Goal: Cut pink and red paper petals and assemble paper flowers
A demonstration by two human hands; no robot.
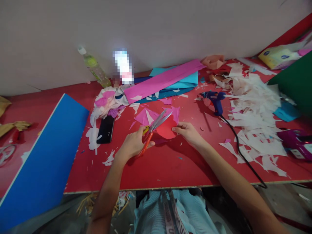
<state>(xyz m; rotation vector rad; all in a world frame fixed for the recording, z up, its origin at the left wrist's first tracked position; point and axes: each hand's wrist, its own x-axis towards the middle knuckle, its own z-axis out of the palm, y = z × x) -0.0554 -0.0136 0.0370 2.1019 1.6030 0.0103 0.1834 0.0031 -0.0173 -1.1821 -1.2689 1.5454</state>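
where the scissors are: the scissors [155, 126] sit in the left hand [133, 144], orange handles low, blades parted and pointing up and away over the near edge of the red paper [167, 129].
left hand: clenched around the scissor handles, fingers through the loops, wrist resting low on the red table [170, 165].
right hand: the right hand [187, 131] pinches the right edge of the red paper between thumb and fingertips, holding it just above the table.
red paper: a rounded piece, between the two hands, near the middle of the table; whether the blades touch it i cannot tell.
pink scraps: pink scraps [145, 117] lie just behind the red paper, some under the blade tips.
phone: a black phone [106, 129] lies flat, left of the left hand.
paper flower: a white and pink paper flower [107, 100] sits just behind the phone.
glue gun: a blue glue gun [215, 99] stands right of the right hand, its black cable [241, 152] running off the near edge.
white scraps: a heap of white scraps [253, 110] covers the right side.
pink sheet: a long pink sheet [165, 79] lies on teal sheets [181, 86] by the wall.
blue board: a blue board [44, 156] leans off the left end.
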